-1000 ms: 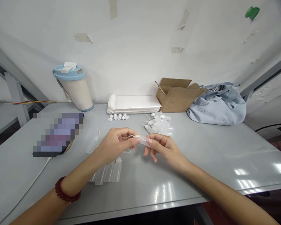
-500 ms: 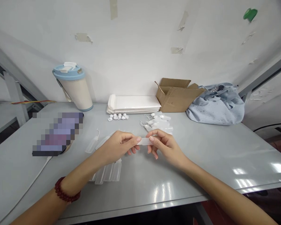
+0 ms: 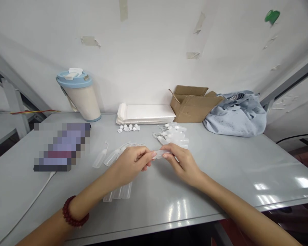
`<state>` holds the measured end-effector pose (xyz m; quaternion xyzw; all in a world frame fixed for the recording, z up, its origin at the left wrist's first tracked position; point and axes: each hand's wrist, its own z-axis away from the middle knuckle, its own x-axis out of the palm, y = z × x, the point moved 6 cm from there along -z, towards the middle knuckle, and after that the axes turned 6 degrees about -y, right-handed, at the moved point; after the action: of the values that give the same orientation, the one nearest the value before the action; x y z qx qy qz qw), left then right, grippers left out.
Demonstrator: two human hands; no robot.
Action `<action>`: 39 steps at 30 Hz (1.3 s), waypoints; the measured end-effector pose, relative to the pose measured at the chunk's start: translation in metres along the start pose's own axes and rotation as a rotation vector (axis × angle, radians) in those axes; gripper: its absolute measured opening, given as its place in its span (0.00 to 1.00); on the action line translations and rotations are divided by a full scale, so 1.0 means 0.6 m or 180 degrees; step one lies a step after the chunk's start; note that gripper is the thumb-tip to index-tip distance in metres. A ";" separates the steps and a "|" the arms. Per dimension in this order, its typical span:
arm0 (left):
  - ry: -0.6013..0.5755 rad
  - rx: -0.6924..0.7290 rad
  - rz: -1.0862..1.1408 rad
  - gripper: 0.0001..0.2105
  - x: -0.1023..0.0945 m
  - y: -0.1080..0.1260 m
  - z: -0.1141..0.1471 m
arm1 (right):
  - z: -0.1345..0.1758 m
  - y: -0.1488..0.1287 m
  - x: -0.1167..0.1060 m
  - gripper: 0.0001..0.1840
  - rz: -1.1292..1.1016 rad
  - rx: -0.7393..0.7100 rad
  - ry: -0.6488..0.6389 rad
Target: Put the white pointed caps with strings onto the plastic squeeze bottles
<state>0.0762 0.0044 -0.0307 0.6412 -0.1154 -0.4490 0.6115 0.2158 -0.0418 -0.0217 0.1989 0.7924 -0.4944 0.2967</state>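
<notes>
A small translucent plastic tube (image 3: pixel 160 154) is held level above the table between my two hands. My left hand (image 3: pixel 135 162) pinches its left end between thumb and fingers. On its right end, the thumb and fingertips of my right hand (image 3: pixel 183 162) are closed. My fingers hide both ends of it. Similar translucent tubes with thin white strings (image 3: pixel 100 159) lie beyond my left hand. Several more tubes (image 3: pixel 117 193) rest side by side below my left wrist, partly covered by it. Behind my right hand is a pile of stringed tubes (image 3: pixel 178 138).
Several small white caps (image 3: pixel 128 128) sit before a stack of white padded envelopes (image 3: pixel 146 114). An open cardboard box (image 3: pixel 192 107) and a blue-grey cloth bag (image 3: pixel 236 118) stand at the back right. At left are a tumbler (image 3: pixel 80 99) and a blurred phone (image 3: pixel 63 147) with a cable.
My right fingers have drawn closer together on the tube, which now tilts up slightly to the right. My left fingers have curled in, and its forearm has shifted a little right.
</notes>
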 end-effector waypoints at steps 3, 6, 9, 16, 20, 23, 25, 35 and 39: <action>0.0350 0.0471 -0.0772 0.15 0.000 0.015 0.003 | -0.002 0.009 0.002 0.15 -0.0389 0.0324 -0.0054; 0.0635 0.1121 -0.1296 0.10 0.002 0.028 0.009 | -0.003 0.018 0.006 0.16 -0.0718 0.0552 -0.0131; 0.0779 0.1555 -0.1589 0.07 0.006 0.033 0.014 | -0.003 0.025 0.010 0.18 -0.1012 0.0735 -0.0202; 0.0926 0.1578 -0.1734 0.06 0.006 0.033 0.016 | -0.002 0.038 0.016 0.20 -0.1408 0.0988 -0.0225; 0.0714 0.1039 -0.1237 0.08 -0.004 0.026 0.008 | -0.003 0.040 0.017 0.17 -0.1477 0.0899 -0.0166; 0.0563 0.0880 -0.1208 0.10 -0.004 0.024 0.005 | -0.003 0.031 0.006 0.13 -0.0848 0.0530 -0.0024; 0.0503 0.0873 -0.1267 0.10 -0.001 0.023 0.004 | -0.003 0.020 -0.002 0.11 -0.0334 0.0202 0.0071; 0.0481 0.1150 -0.1359 0.14 0.003 0.033 0.012 | -0.003 0.021 0.006 0.16 -0.0658 0.0394 -0.0210; 0.0611 0.1605 -0.1526 0.12 0.008 0.037 0.016 | -0.002 0.029 0.012 0.19 -0.1103 0.0724 -0.0273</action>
<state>0.0811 -0.0104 -0.0116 0.8199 -0.0110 -0.4748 0.3196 0.2206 -0.0329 -0.0380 0.0706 0.7405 -0.6324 0.2164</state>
